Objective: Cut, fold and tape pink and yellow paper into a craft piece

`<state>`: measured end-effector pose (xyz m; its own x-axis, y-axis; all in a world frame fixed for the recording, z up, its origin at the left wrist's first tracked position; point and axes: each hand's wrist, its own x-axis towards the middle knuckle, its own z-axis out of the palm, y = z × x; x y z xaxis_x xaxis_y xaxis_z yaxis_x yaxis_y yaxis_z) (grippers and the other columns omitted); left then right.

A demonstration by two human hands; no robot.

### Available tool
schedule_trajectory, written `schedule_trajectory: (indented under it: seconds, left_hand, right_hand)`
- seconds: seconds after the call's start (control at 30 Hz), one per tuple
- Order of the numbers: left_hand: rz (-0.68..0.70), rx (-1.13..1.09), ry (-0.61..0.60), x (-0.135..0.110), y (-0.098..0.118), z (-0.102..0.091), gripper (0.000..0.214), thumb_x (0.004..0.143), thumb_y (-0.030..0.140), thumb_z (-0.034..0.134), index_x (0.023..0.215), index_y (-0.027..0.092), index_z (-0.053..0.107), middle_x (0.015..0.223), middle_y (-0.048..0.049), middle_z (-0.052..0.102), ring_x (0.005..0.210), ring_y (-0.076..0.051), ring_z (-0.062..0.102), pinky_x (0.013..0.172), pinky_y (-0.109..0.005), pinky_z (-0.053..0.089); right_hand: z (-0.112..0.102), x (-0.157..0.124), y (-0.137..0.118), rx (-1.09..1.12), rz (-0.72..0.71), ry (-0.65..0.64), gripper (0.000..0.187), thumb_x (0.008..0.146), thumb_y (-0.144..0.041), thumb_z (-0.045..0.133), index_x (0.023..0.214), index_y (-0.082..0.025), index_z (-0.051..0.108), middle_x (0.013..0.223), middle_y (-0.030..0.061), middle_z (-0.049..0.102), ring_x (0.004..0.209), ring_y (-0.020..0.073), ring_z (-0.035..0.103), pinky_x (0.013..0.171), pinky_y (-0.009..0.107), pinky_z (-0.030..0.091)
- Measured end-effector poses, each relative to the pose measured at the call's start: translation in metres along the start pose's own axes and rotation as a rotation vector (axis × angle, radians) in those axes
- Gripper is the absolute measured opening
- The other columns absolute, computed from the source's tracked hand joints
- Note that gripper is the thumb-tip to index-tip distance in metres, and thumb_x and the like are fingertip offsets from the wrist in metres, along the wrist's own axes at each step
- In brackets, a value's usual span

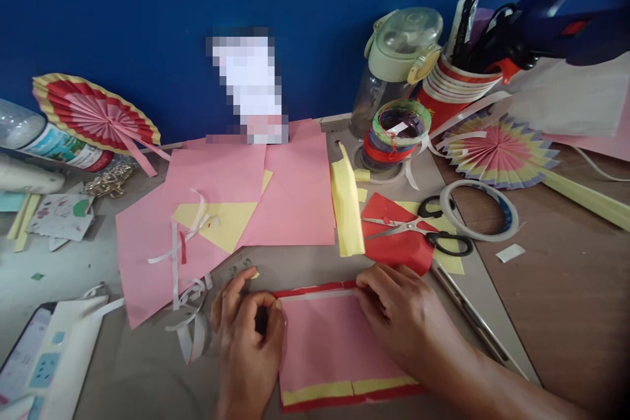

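Note:
A pink paper sheet (327, 348) with red and yellow strips along its edges lies at the table's near edge. My left hand (249, 335) is curled, its fingertips pinching the sheet's upper left corner by a white tape strip. My right hand (401, 318) lies on the sheet's upper right corner, fingers pressed down together on the red top strip (315, 290).
Scissors (418, 230) lie on red and yellow paper right of centre, beside a tape roll (480, 210). Pink sheets (285, 197) and white offcuts cover the middle. Folded paper fans (93, 115), a bottle (398, 59), stacked tape rolls (396, 134), a tool cup (457, 82) and a phone (24, 357) stand around.

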<state>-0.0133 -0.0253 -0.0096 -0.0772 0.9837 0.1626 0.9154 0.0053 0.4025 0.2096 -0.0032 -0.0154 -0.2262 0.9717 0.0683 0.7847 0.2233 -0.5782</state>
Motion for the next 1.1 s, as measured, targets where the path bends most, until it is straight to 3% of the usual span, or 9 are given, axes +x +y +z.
schedule_trajectory:
  seconds: [0.57, 1.1]
  left_hand:
    - [0.015, 0.035, -0.010, 0.001, -0.002, 0.002, 0.016, 0.085, 0.028, 0.051, 0.070, 0.023, 0.054, 0.123, -0.0141, 0.053, 0.114, -0.033, 0.047, 0.098, -0.053, 0.034]
    - [0.038, 0.028, 0.039, 0.002, -0.004, 0.006, 0.011, 0.084, 0.029, 0.051, 0.075, 0.023, 0.052, 0.119, -0.0123, 0.055, 0.112, -0.031, 0.050, 0.100, -0.052, 0.032]
  right_hand:
    - [-0.003, 0.003, 0.000, -0.119, -0.008, -0.073, 0.017, 0.084, -0.017, 0.047, 0.067, -0.019, 0.049, 0.060, 0.0001, 0.055, 0.053, 0.0146, 0.047, 0.055, 0.028, 0.022]
    - [-0.012, 0.007, 0.002, -0.042, 0.007, -0.137, 0.016, 0.082, -0.010, 0.042, 0.069, -0.020, 0.043, 0.060, -0.0018, 0.052, 0.053, 0.0128, 0.046, 0.053, 0.026, 0.023]
